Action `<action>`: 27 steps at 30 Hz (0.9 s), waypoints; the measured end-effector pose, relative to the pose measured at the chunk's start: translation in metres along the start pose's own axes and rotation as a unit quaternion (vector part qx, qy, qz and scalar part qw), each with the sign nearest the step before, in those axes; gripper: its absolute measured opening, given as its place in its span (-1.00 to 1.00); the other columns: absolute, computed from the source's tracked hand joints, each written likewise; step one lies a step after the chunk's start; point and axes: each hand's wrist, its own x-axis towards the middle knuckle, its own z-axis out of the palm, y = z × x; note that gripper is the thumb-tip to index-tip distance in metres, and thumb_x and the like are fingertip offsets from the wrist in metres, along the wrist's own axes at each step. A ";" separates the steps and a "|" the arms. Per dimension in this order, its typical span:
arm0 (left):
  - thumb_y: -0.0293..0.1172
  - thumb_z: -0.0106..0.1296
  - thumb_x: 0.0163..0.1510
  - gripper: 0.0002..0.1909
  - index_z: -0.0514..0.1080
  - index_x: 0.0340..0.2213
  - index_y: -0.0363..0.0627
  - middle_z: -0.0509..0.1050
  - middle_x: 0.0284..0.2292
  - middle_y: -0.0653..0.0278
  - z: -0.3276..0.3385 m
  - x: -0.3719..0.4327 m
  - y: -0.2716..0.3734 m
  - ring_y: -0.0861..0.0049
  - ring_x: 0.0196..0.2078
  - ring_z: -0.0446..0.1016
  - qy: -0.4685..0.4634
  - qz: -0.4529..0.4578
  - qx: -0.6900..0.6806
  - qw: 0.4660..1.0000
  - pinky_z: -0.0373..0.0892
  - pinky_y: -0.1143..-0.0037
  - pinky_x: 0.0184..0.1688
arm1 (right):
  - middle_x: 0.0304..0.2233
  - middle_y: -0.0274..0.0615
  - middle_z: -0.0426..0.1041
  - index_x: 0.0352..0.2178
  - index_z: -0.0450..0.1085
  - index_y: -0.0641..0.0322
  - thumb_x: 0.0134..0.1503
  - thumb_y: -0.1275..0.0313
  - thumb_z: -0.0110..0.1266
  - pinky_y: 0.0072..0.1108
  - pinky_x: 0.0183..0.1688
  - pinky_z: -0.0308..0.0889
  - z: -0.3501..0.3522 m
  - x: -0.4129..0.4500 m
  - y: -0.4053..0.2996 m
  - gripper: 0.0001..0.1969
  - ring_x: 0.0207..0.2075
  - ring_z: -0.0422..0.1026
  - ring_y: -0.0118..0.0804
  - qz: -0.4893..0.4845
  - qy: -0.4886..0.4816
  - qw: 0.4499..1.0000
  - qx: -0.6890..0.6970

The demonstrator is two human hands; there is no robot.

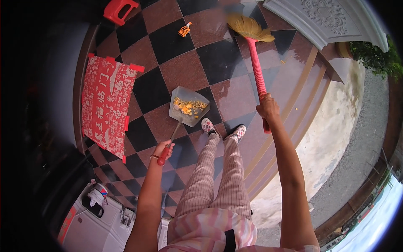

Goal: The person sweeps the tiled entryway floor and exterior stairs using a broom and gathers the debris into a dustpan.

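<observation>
My left hand (pixel 166 148) is closed around the red handle of a long-handled dustpan (pixel 190 119). Orange peel pieces and small debris (pixel 190 106) lie in the pan, in front of my feet. In my right hand (pixel 268 107) is the red-wrapped handle of a straw broom (pixel 251 28). The broom's bristles are spread at the upper right, over the checkered tile floor, apart from the dustpan. A few small yellow-orange bits (pixel 282 62) lie on the tiles to the right of the broom handle.
An orange toy truck (pixel 184 30) stands on the tiles, with a red plastic stool (pixel 119 11) farther left. A red doormat (pixel 105 107) lies by the threshold. Steps (pixel 296 104) go down on the right, below a white carved balustrade (pixel 327 19) and a potted plant (pixel 377 56).
</observation>
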 end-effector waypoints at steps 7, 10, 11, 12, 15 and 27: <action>-0.22 -0.11 -0.07 -0.76 0.26 -0.52 -0.18 0.26 -0.73 0.41 -0.002 -0.008 0.002 0.71 -0.75 0.22 0.011 0.000 0.000 1.000 0.19 0.74 -0.74 | -0.53 0.11 0.37 -0.41 0.00 0.29 -0.24 0.55 -0.06 -0.31 -0.39 0.30 0.057 -0.075 0.062 -0.68 -0.44 0.39 0.05 -0.047 -0.069 0.991 -0.109; -0.23 -0.11 -0.07 -0.76 0.26 -0.52 -0.18 0.27 -0.72 0.40 -0.004 0.000 0.000 0.71 -0.76 0.22 0.018 -0.005 -0.001 1.000 0.19 0.73 -0.76 | -0.60 0.12 0.36 -0.42 -0.01 0.27 -0.24 0.57 -0.10 -0.27 -0.44 0.29 0.065 -0.137 0.099 -0.69 -0.49 0.38 0.10 -0.072 -0.118 0.983 -0.121; -0.23 -0.11 -0.07 -0.76 0.26 -0.52 -0.18 0.27 -0.72 0.40 -0.002 0.004 -0.001 0.71 -0.76 0.22 0.016 -0.003 -0.002 1.000 0.19 0.73 -0.76 | -0.61 0.13 0.35 -0.42 -0.01 0.27 -0.24 0.56 -0.11 -0.26 -0.45 0.28 0.060 -0.160 0.105 -0.70 -0.50 0.37 0.11 -0.073 -0.141 0.979 -0.127; -0.23 -0.11 -0.07 -0.76 0.25 -0.53 -0.18 0.27 -0.73 0.40 -0.005 0.002 -0.002 0.71 -0.77 0.22 0.027 0.004 0.000 1.000 0.18 0.73 -0.76 | -0.62 0.13 0.35 -0.42 -0.01 0.26 -0.24 0.56 -0.11 -0.25 -0.45 0.27 0.059 -0.180 0.108 -0.70 -0.50 0.37 0.11 -0.082 -0.163 0.976 -0.119; -0.23 -0.10 -0.08 -0.76 0.25 -0.53 -0.18 0.27 -0.73 0.39 -0.003 0.005 -0.005 0.69 -0.77 0.22 0.035 0.007 0.006 0.999 0.19 0.73 -0.76 | -0.64 0.12 0.35 -0.41 -0.01 0.24 -0.27 0.54 -0.12 -0.22 -0.46 0.25 0.045 -0.236 0.119 -0.68 -0.53 0.36 0.12 -0.079 -0.225 0.967 -0.093; -0.20 -0.10 -0.08 -0.74 0.26 -0.53 -0.18 0.26 -0.74 0.41 -0.006 0.004 -0.006 0.71 -0.78 0.22 0.020 0.010 0.005 1.000 0.19 0.75 -0.78 | -0.70 0.07 0.30 -0.41 0.06 0.21 -0.34 0.48 -0.03 -0.25 -0.51 0.24 -0.006 -0.347 0.132 -0.63 -0.60 0.32 0.12 0.009 -0.240 0.971 -0.015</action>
